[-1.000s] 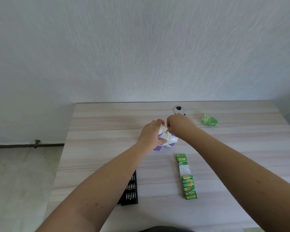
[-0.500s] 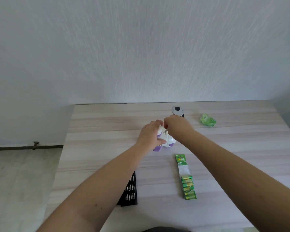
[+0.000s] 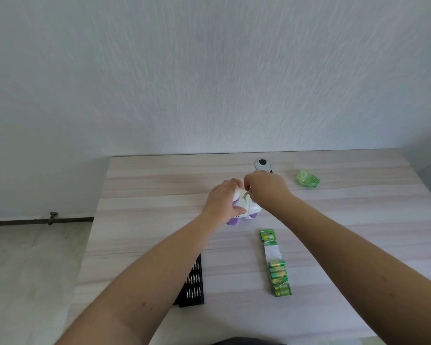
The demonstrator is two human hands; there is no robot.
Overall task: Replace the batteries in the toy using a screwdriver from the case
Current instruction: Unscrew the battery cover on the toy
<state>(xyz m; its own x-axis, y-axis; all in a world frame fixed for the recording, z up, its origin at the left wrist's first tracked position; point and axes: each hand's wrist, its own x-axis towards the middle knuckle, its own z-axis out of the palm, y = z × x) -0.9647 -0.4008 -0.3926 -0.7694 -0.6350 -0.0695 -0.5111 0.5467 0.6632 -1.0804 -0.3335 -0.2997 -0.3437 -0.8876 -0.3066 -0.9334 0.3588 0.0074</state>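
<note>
Both hands are occupied at frame centre: the toy [image 3: 244, 207] is gripped by the left hand [image 3: 222, 200] while a screwdriver [image 3: 246, 193] is pinched by the right hand [image 3: 266, 189]. Fresh batteries [image 3: 279, 277] are left unused on the counter [image 3: 147, 185].

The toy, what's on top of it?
Both hands: the left hand grips the toy while the right hand holds a thin metal screwdriver against its top. The hands cover the screw.
</note>
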